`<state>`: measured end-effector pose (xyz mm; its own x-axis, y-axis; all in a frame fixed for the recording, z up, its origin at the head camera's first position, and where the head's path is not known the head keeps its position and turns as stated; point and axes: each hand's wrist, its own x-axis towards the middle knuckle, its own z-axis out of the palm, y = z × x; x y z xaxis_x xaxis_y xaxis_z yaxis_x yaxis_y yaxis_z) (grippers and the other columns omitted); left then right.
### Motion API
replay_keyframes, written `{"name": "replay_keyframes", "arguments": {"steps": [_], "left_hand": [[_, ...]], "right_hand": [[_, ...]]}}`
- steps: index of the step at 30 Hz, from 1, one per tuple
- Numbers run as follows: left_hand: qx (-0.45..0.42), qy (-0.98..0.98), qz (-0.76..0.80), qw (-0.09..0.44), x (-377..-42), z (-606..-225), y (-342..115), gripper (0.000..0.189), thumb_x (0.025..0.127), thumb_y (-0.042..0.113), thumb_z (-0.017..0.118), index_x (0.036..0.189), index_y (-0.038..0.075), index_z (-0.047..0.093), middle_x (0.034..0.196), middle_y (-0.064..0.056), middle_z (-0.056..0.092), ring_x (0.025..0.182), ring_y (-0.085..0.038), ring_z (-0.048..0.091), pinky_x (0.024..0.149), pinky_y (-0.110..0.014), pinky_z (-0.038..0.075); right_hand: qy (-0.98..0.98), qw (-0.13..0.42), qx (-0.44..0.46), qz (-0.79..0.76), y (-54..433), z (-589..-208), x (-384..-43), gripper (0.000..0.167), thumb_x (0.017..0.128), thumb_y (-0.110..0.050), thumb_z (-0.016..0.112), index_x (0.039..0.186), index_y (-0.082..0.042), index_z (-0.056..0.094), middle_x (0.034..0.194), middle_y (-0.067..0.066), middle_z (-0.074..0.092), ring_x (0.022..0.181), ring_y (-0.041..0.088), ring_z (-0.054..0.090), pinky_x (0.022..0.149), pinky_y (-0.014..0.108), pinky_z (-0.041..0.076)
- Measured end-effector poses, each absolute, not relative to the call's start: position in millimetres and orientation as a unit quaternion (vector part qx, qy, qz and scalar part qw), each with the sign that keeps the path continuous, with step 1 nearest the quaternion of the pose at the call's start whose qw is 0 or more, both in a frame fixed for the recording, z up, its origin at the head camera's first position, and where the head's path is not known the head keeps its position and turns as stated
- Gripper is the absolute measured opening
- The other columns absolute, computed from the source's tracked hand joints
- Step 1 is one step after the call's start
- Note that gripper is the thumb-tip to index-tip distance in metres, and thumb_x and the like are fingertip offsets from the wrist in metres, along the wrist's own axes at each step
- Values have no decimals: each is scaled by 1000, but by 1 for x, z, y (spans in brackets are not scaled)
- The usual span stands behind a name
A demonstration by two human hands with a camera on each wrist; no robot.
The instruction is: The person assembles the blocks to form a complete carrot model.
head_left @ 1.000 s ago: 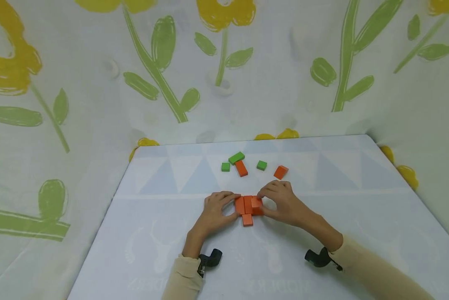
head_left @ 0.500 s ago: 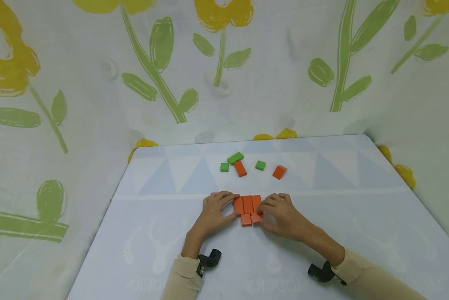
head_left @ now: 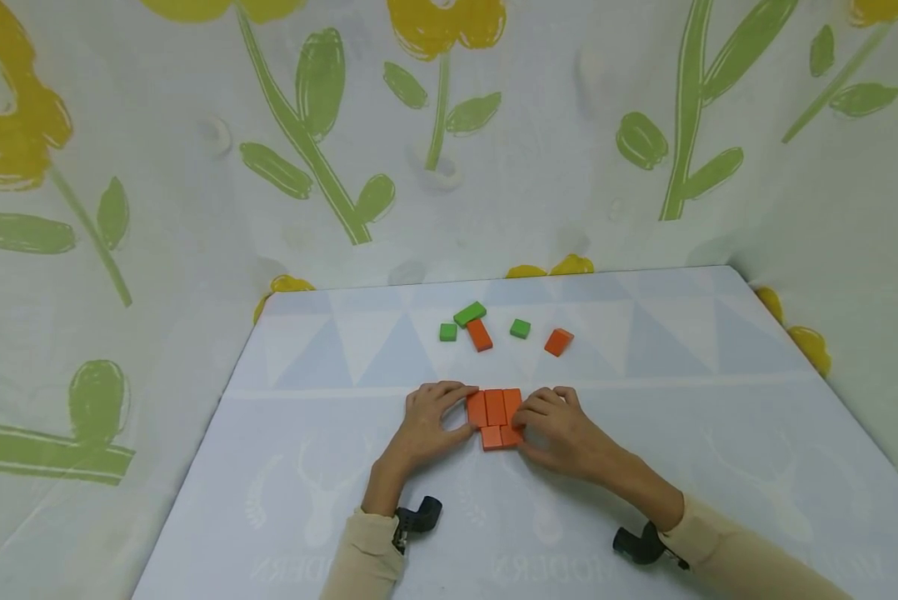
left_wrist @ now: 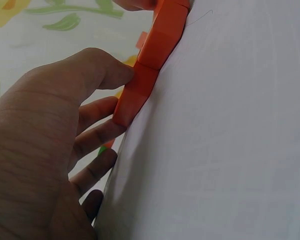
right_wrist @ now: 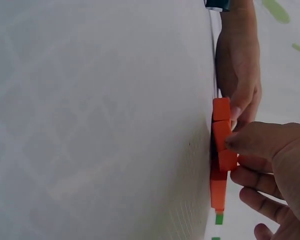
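On the table in the head view, three long orange blocks stand side by side, with two short orange blocks against their near ends. My left hand (head_left: 430,423) holds the leftmost long orange block (head_left: 476,409) between thumb and fingers; the thumb presses its near end. The middle long block (head_left: 495,408) touches it. At the right, my right hand (head_left: 565,432) pinches the right short orange block (head_left: 509,437), which sits flush beside the left short block (head_left: 491,439). Fingers partly cover the right long block (head_left: 511,403). In the right wrist view the thumb lies on an orange block (right_wrist: 227,160).
Farther back lie a long green block (head_left: 470,313), a tilted orange block (head_left: 480,336) touching it, a small green block (head_left: 448,332), another small green block (head_left: 520,328) and an orange block (head_left: 558,342). A flower-printed curtain (head_left: 539,183) hangs behind the table.
The right hand has brought a short orange block from over the right long block down to the front row and against the other short one, closing a narrow gap. The left hand stays put.
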<state>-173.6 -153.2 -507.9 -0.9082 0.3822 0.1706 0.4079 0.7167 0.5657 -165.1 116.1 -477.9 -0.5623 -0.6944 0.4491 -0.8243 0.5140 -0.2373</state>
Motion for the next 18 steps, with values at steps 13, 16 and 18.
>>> {"name": "replay_keyframes", "arguments": {"steps": [13, 16, 18], "left_hand": [[-210, -928, -309, 21, -173, -506, -153, 52, 91, 39, 66, 140, 27, 59, 137, 2, 55, 126, -24, 44, 103, -51, 28], [-210, -927, -310, 20, -174, -507, -153, 52, 91, 40, 66, 140, 27, 59, 138, 2, 54, 126, -24, 43, 102, -51, 28], [-210, -926, -312, 19, -173, -507, -153, 51, 91, 40, 66, 140, 27, 59, 138, 2, 54, 126, -23, 44, 102, -51, 29]], "right_hand": [[-867, 135, 430, 211, 114, -476, -169, 26, 76, -20, 86, 97, -16, 70, 100, -6, 64, 102, 17, 55, 89, 50, 37], [-878, 134, 405, 217, 111, -468, -176, 27, 77, -20, 86, 98, -14, 71, 101, -4, 66, 103, 18, 56, 88, 49, 37], [-888, 130, 382, 221, 107, -461, -183, 27, 78, -20, 85, 100, -13, 72, 103, -2, 67, 105, 20, 56, 88, 48, 36]]}}
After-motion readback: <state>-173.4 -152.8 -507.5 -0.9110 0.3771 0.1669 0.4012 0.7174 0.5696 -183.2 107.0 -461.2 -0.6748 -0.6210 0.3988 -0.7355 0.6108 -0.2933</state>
